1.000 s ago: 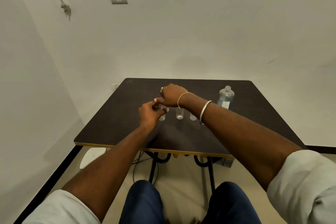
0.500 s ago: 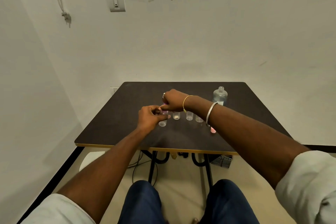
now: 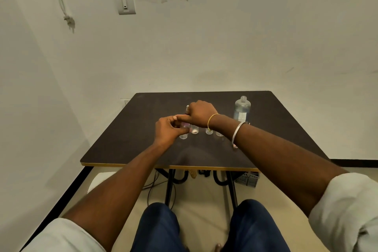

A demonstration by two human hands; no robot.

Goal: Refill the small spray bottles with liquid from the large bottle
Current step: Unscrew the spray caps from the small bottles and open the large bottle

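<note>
Several small clear spray bottles stand in a row at the middle of the dark table [image 3: 126,141]. My left hand [image 3: 166,130] grips the leftmost small bottle [image 3: 183,134] around its body. My right hand [image 3: 199,115] curls over that bottle's pinkish top [image 3: 185,124], fingers closed on it. Three more small bottles [image 3: 194,129] [image 3: 209,131] [image 3: 219,134] stand uncapped to the right, partly behind my right wrist. The large clear bottle [image 3: 242,109], cap off, stands upright at the back right.
A small pink cap [image 3: 235,146] lies on the table under my right forearm. The table stands close to a white wall with a switch plate [image 3: 126,3]. Cables and a grey box [image 3: 248,179] lie on the floor under the table.
Both hands stay on the leftmost small bottle. The camera has tilted up slightly, so the table sits lower in view and more small bottles show.
</note>
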